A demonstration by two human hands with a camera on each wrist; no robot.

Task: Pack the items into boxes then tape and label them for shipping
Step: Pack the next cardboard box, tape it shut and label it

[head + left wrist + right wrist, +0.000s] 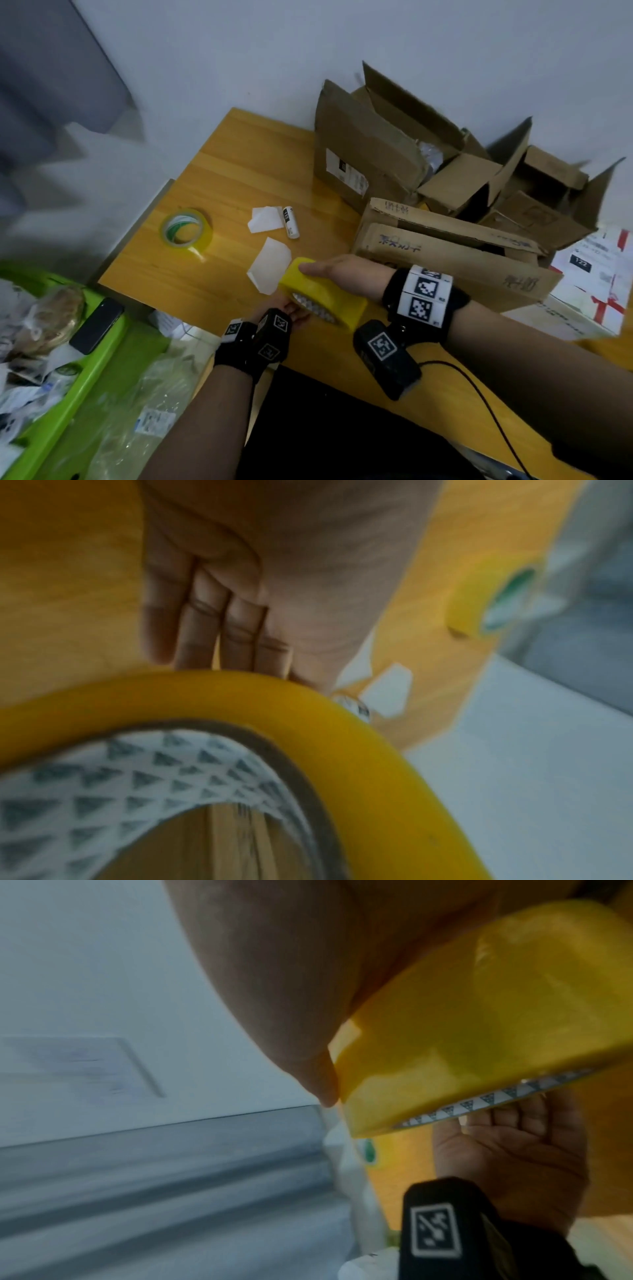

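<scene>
A wide yellow tape roll [337,301] with a triangle-patterned white core hangs above the front of the wooden table [239,164], between both hands. My right hand [339,274] grips it from above: the thumb [318,1074] lies on one side of the roll [479,1015], and the fingers [222,610] curl over the far rim of the roll [308,710]. My left hand [296,310] sits palm up beneath it. Its fingers [514,1115] reach the lower rim, and their tips are hidden behind the roll.
A second, thinner yellow tape roll [186,231] lies at the table's left. Two white paper pieces [270,265] and a white tube [290,222] sit mid-table. Several open cardboard boxes [445,240] crowd the right, beside printed labels [599,274]. A green bin [102,359] with a phone [97,325] stands left.
</scene>
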